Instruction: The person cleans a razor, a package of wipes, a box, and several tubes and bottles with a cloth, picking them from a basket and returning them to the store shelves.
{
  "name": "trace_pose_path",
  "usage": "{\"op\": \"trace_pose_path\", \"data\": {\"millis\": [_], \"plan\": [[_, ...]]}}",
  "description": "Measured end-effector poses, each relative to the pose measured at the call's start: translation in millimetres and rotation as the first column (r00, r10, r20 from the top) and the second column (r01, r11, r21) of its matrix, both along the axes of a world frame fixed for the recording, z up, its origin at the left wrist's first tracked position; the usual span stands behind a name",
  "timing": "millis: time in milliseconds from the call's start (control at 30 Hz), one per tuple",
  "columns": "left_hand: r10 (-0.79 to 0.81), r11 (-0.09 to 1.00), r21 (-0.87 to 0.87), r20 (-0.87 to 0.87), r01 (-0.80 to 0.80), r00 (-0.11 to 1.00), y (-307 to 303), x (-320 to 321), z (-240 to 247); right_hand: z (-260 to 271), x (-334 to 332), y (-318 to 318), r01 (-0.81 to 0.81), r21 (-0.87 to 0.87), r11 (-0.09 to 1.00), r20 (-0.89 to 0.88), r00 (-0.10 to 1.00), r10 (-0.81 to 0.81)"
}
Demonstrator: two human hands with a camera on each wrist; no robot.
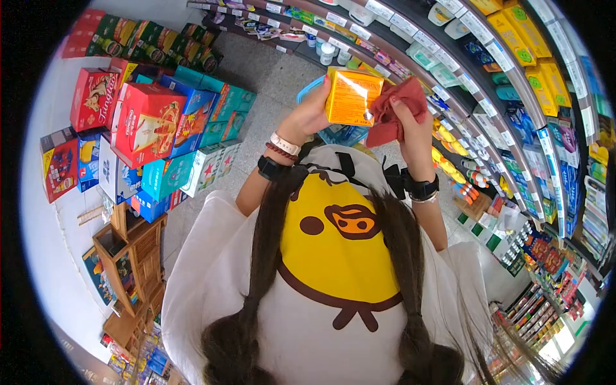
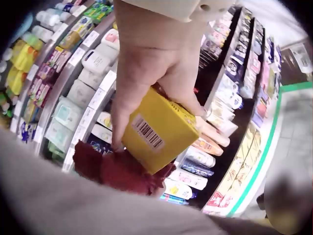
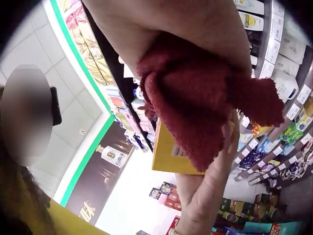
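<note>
A yellow-orange box [image 1: 354, 97] is gripped at one side by my left hand [image 1: 311, 114], and in the left wrist view the box [image 2: 160, 131] shows a barcode between the left thumb and fingers [image 2: 146, 81]. My right hand [image 1: 416, 131] holds a crumpled dark red cloth [image 1: 389, 114] against the box's other side. The cloth [image 3: 188, 98] hangs over part of the box [image 3: 166, 152] in the right wrist view and covers most of the right fingers. Below the box, the cloth [image 2: 117, 169] shows in the left wrist view.
Curved shelves [image 1: 478, 70] of packaged goods run along the right. Stacked gift boxes [image 1: 151, 122] and a wooden cabinet [image 1: 131, 256] stand on the left. A blue-rimmed container [image 1: 309, 90] is partly visible behind the left hand, above the grey floor [image 1: 273, 80].
</note>
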State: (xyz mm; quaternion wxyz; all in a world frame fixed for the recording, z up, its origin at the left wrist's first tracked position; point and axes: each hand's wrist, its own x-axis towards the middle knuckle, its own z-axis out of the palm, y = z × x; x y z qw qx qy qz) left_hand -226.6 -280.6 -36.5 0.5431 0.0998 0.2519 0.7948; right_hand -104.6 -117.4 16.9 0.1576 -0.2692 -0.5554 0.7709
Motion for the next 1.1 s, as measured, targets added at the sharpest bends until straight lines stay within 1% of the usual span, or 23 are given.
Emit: {"op": "trace_pose_path", "data": {"millis": [67,100,133,167,200,233,300,333,433,467,567,633,667,700,733,833,867,933,1000,1033,1100], "plan": [[0.009,1.0,-0.03,-0.029,-0.01,1.0,6.8,3.8,3.9,7.4,-1.8,6.1,0.063,0.266,0.962,0.061,0.995,-0.082],[0.012,0.999,-0.052,-0.056,-0.015,0.998,9.7,5.6,6.8,13.3,-3.8,6.1,0.084,0.505,0.859,-0.04,0.996,-0.074],[0.017,0.997,-0.074,-0.085,-0.023,0.996,12.1,6.5,8.4,21.2,-7.4,4.5,0.123,0.705,0.698,-0.136,0.99,-0.037],[0.024,0.998,-0.064,-0.049,-0.028,0.998,13.5,7.5,8.1,30.0,-10.5,2.2,0.18,0.851,0.493,-0.218,0.976,0.022],[0.03,0.998,-0.054,-0.014,-0.031,0.999,14.6,8.5,7.3,42.1,-10.5,-0.7,0.09,0.905,0.417,-0.173,0.971,0.165],[0.034,0.999,-0.044,0.022,-0.033,0.999,14.9,9.4,6.4,42.0,-10.0,-6.9,0.034,0.929,0.369,-0.129,0.963,0.237],[0.024,0.999,-0.039,-0.025,-0.025,0.999,14.4,3.3,0.2,38.3,-8.2,-20.2,-0.072,0.964,0.257,-0.028,0.93,0.368],[0.022,0.999,-0.034,-0.05,-0.024,0.998,14.0,-0.4,-2.8,33.4,-5.6,-23.5,-0.133,0.946,0.297,-0.006,0.906,0.423],[0.022,0.999,-0.032,-0.111,-0.025,0.994,5.2,-1.0,5.2,32.2,-1.3,-23.2,-0.191,0.938,0.29,0.034,0.882,0.471],[0.021,0.999,-0.038,-0.093,-0.024,0.995,4.6,1.4,7.4,30.9,-3.5,-20.1,-0.138,0.939,0.314,-0.01,0.904,0.427],[0.019,0.998,-0.055,-0.059,-0.022,0.998,8.8,1.7,17.5,31.4,-13.6,-10.0,0.032,0.926,0.376,-0.117,0.972,0.204],[0.054,0.996,-0.075,-0.038,-0.057,0.998,10.7,5.0,23.0,34.0,-13.4,-8.5,-0.015,0.936,0.352,-0.087,0.958,0.272],[0.069,0.997,-0.039,-0.05,-0.071,0.996,12.9,2.8,20.5,36.5,-11.9,-13.4,-0.039,0.937,0.347,-0.079,0.944,0.321],[0.065,0.996,-0.05,-0.072,-0.069,0.995,12.9,1.0,18.9,38.9,-10.7,-17.9,-0.065,0.938,0.341,-0.071,0.925,0.372],[0.064,0.996,-0.062,-0.09,-0.07,0.994,10.9,0.1,17.2,38.3,-6.9,-22.6,-0.128,0.929,0.347,-0.038,0.901,0.433],[0.085,0.985,-0.14,-0.13,-0.104,0.988,6.0,2.0,26.6,32.0,3.6,-32.0,-0.165,0.917,0.363,-0.04,0.869,0.494],[0.1,0.976,-0.176,-0.142,-0.125,0.985,5.8,2.4,27.3,32.7,5.5,-28.9,-0.193,0.904,0.383,-0.019,0.874,0.485],[0.147,0.955,-0.234,-0.172,-0.185,0.974,7.7,3.5,33.0,24.6,7.5,-25.3,-0.114,0.882,0.457,-0.075,0.924,0.375],[0.145,0.972,-0.179,-0.058,-0.153,0.988,6.1,-0.5,28.5,16.2,8.3,-24.1,-0.036,0.846,0.532,-0.136,0.95,0.282],[0.139,0.979,-0.15,0.001,-0.137,0.99,4.8,-2.1,27.0,12.2,9.1,-24.9,0.001,0.84,0.543,-0.164,0.954,0.251],[0.11,0.989,-0.084,-0.125,-0.12,0.986,0.5,0.9,30.8,5.7,10.9,-26.7,0.077,0.824,0.561,-0.216,0.958,0.186]]}}
